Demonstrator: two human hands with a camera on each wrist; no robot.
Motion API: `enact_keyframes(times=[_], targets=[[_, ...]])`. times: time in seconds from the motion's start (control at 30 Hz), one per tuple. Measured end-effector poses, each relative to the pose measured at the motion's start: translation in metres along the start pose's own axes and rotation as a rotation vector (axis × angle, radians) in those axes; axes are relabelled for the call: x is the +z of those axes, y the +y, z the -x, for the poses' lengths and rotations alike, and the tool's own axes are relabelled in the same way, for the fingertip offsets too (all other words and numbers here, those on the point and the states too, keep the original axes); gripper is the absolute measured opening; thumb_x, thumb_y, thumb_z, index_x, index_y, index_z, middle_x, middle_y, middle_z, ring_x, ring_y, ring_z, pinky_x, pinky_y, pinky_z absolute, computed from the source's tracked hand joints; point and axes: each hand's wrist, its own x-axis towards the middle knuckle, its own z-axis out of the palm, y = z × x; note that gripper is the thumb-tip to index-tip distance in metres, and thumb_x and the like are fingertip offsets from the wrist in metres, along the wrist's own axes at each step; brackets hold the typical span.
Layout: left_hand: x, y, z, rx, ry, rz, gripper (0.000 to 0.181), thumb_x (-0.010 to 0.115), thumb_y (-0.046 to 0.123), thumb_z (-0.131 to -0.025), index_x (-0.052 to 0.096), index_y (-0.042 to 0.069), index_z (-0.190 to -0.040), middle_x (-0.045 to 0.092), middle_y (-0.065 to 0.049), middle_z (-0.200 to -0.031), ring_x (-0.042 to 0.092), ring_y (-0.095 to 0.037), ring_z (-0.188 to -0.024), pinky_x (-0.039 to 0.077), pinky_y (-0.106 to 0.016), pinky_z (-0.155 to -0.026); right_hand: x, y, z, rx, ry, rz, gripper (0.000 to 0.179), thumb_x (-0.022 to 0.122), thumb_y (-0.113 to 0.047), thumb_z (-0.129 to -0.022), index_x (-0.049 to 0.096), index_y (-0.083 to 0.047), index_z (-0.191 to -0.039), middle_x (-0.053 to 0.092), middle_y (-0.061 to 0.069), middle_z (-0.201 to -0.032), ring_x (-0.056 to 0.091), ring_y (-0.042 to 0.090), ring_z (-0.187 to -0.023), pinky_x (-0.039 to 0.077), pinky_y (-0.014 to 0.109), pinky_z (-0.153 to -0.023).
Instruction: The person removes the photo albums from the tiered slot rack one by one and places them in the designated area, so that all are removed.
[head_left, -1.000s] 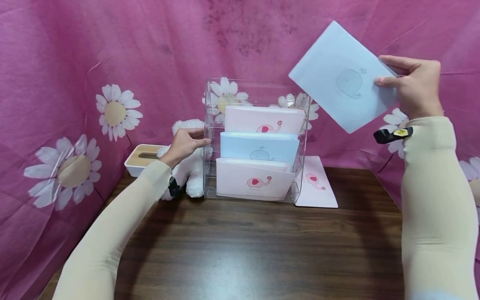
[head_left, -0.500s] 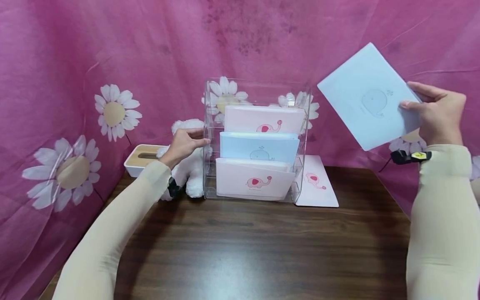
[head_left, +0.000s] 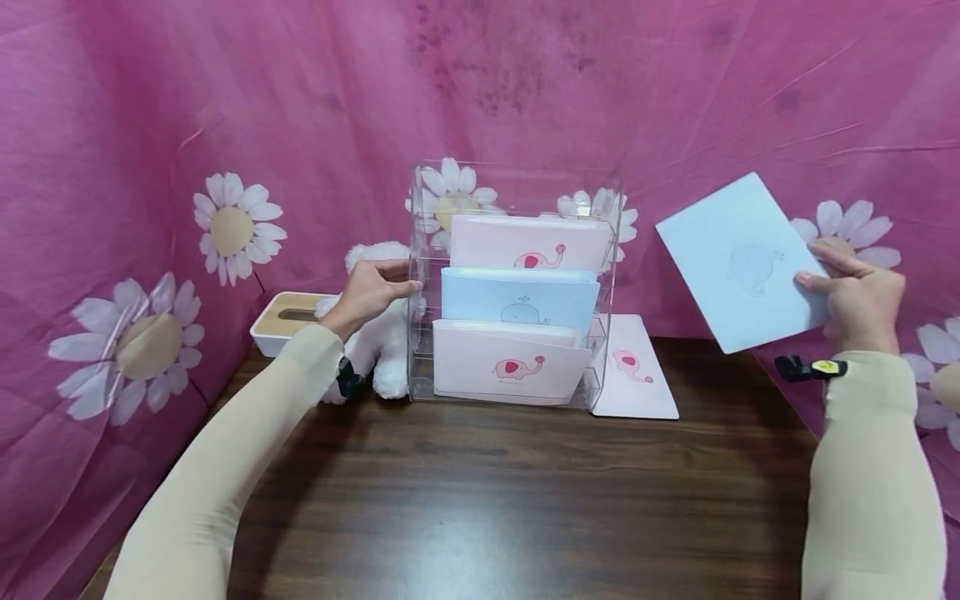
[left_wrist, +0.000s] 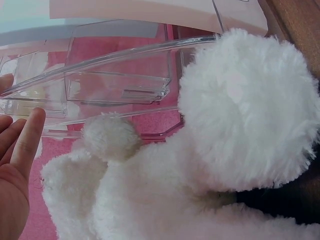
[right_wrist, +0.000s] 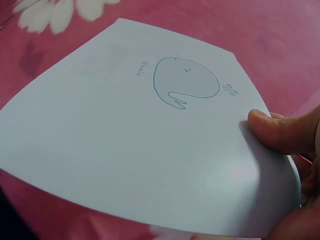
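Raised over the table's right side, a thin light-blue notebook (head_left: pixel 750 265) with a whale drawing is pinched by its edge in my right hand (head_left: pixel 866 300). The right wrist view has my thumb (right_wrist: pixel 280 131) pressed on the cover of that notebook (right_wrist: pixel 150 145). My left hand (head_left: pixel 367 292) holds the left side of a clear acrylic rack (head_left: pixel 517 185); its fingertips (left_wrist: pixel 35 120) lie by the rack's edge. Three tiers of the rack carry pink elephant notebooks (head_left: pixel 510 379) and, between them, light-blue whale ones (head_left: pixel 480 292).
A white plush toy (head_left: pixel 390 358) stands against the rack's left side, beside a tissue box (head_left: pixel 273 342) with a wooden lid. One pink elephant notebook (head_left: pixel 637 387) lies on the dark wooden table (head_left: pixel 480 492) right of the rack. A pink flowered cloth (head_left: pixel 337 108) hangs behind.
My right hand has carried the light-blue notebook down and away from the rack to the right, then slightly back left. My left hand stays at the rack.
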Motion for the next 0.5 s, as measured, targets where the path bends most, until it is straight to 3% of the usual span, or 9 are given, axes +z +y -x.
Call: enact_keyframes(times=[0.2,0.27,0.43,0.5], targets=[[-0.001,-0.002,-0.001,-0.008,0.005,0.013,0.053,0.081,0.016,-0.087,0.064,0.003,-0.135,0.067,-0.017,-0.135,0.066,-0.027,-0.124,0.057,-0.030,-0.099,-0.017,0.038,-0.001,0.099,-0.007,-0.017,0.056,0.086,0.008,-0.073,0.076,-0.023,-0.119,0.074,-0.023,-0.082,0.065,-0.003,-0.066,0.056,0.021,-0.049],[-0.001,-0.003,-0.001,-0.013,0.010,0.010,0.052,0.081,0.016,-0.087,0.065,0.003,-0.135,0.067,-0.017,-0.135,0.066,-0.027,-0.124,0.057,-0.029,-0.099,-0.022,0.051,0.000,0.119,-0.008,0.025,0.054,0.086,0.004,-0.074,0.076,-0.025,-0.119,0.074,-0.024,-0.079,0.064,-0.001,-0.062,0.053,0.023,-0.043],[-0.003,-0.002,-0.001,-0.014,0.009,-0.015,0.054,0.081,0.018,-0.087,0.064,0.003,-0.136,0.067,-0.017,-0.135,0.065,-0.027,-0.125,0.056,-0.034,-0.102,-0.032,0.079,0.002,0.182,-0.026,0.096,0.053,0.086,-0.004,-0.079,0.073,-0.029,-0.124,0.073,-0.024,-0.075,0.063,0.002,-0.059,0.050,0.026,-0.041],[-0.003,-0.001,-0.001,-0.014,0.002,-0.014,0.055,0.081,0.018,-0.087,0.063,0.002,-0.136,0.066,-0.018,-0.136,0.065,-0.028,-0.125,0.055,-0.036,-0.103,-0.035,0.088,0.002,0.212,-0.036,0.064,0.054,0.085,-0.003,-0.080,0.072,-0.028,-0.126,0.074,-0.022,-0.075,0.065,0.002,-0.062,0.054,0.026,-0.046]])
